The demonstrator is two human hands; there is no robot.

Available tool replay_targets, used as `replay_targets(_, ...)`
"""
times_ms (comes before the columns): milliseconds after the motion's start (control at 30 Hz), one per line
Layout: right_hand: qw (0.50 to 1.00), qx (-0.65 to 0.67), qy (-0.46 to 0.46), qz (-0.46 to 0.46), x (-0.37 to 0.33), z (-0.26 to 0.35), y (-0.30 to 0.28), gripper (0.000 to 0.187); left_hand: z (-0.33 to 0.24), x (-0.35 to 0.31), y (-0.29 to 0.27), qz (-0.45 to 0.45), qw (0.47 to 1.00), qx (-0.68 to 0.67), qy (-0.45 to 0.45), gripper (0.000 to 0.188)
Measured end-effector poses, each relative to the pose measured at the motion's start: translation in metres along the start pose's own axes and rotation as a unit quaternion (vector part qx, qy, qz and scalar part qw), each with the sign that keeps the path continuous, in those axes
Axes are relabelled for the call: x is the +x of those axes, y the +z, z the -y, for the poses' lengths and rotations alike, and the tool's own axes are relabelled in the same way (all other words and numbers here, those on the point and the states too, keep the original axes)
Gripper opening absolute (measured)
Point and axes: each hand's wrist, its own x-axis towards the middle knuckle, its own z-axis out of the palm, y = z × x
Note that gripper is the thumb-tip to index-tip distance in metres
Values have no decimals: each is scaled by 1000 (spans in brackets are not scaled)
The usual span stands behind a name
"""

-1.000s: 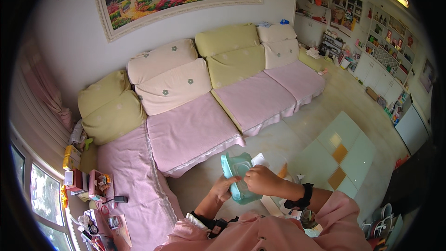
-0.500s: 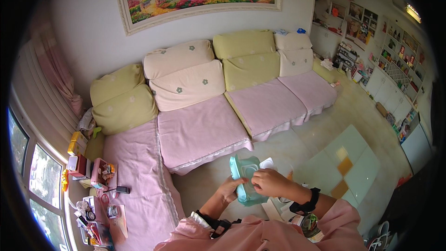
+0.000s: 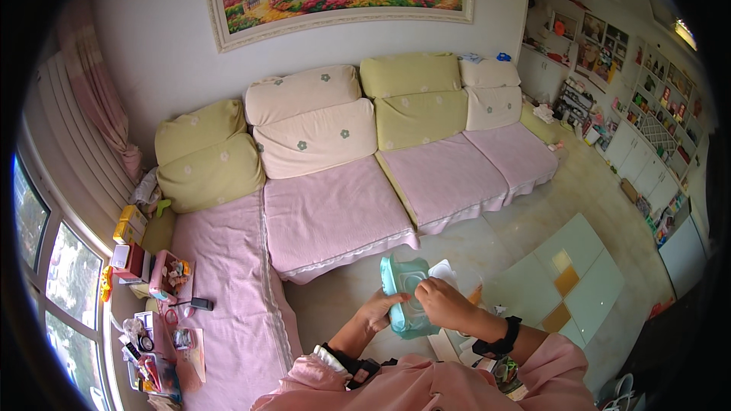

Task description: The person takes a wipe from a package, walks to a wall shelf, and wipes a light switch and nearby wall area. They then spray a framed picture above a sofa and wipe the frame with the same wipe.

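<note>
My left hand [image 3: 378, 309] grips the near left side of a teal soft pack [image 3: 405, 274], its thumb lying across the top. It looks like a wet-wipes pack, with a rounded oval outline on its upper face. My right hand [image 3: 443, 303] is closed at the pack's right part, fingertips pinched against the top. Whatever the fingertips pinch, if anything, is hidden. A small white flap [image 3: 441, 269], perhaps a lid, sticks up just behind the right hand. Both wrists wear black straps.
A glass-topped table [image 3: 533, 289] with tan squares stands to the right. Beyond the hands runs an L-shaped sofa with pink covers [image 3: 327, 213]. Boxes, a pink basket [image 3: 162, 274] and small items crowd the left by the window. Several items lie below my right forearm.
The whole view has shifted slightly. Both hands stay on the teal pack, and the right hand remains pinched at its top with little visible movement.
</note>
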Motion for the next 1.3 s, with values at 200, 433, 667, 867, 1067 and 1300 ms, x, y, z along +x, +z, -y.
replay_targets(200,999,24,49,0,6,-12,-2,9,4,3,0,30,999,6,-33,48)
replay_targets(433,998,30,43,-16,18,-27,1,11,3,-1,6,6,995,92,-43,46)
replay_targets(667,988,110,66,-82,37,-20,-14,14,7,13,-3,-54,998,-6,21,41)
replay_targets(867,959,231,90,-134,31,-7,-23,15,-13,4,1,-115,984,-97,99,35)
replay_targets(1067,971,170,91,-141,35,-7,-18,11,-24,0,11,-131,969,-111,176,38)
replay_targets(1300,975,83,146,-148,43,0,-4,13,-17,1,18,-156,959,-96,215,37)
